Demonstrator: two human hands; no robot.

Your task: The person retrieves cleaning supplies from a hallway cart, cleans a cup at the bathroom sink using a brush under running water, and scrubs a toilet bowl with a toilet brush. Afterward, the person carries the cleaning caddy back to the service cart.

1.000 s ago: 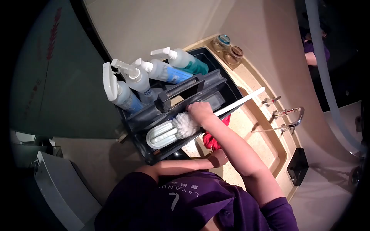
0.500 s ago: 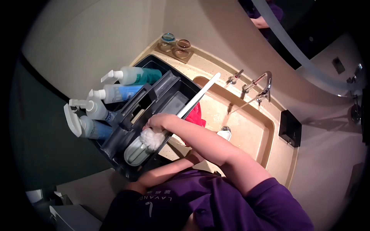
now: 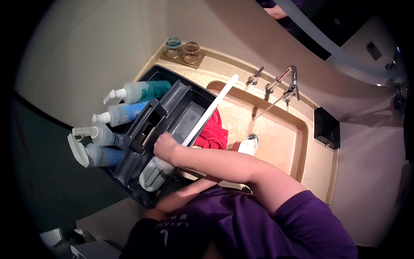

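Observation:
My right hand [image 3: 166, 146] is closed inside a black caddy [image 3: 122, 175], and whatever its fingers hold is hidden. Just below it is the fluffy white head [image 3: 163, 165] of a long-handled mop, over a pale green oval holder [image 3: 152, 177]. Its white handle [image 3: 211, 110] slants up across the caddy's edge. My left arm [image 3: 194, 192] passes beneath the right forearm toward the sink [image 3: 276, 142]. My left hand, mostly covered, seems to grip a white rounded object [image 3: 248, 146] near the drain. A red cloth [image 3: 211, 134] lies between caddy and sink.
Several pump and spray bottles [image 3: 129, 113] stand along the caddy's left side. Two glasses [image 3: 190, 54] sit on a small tray at the back corner. Water runs from the tap [image 3: 293, 86]. A black box [image 3: 326, 129] is on the right ledge, below a mirror [image 3: 319, 39].
My right hand has shifted slightly left and down over the fluffy head, covering more of it. More of the white object and the red cloth shows. The whole view has tilted a little.

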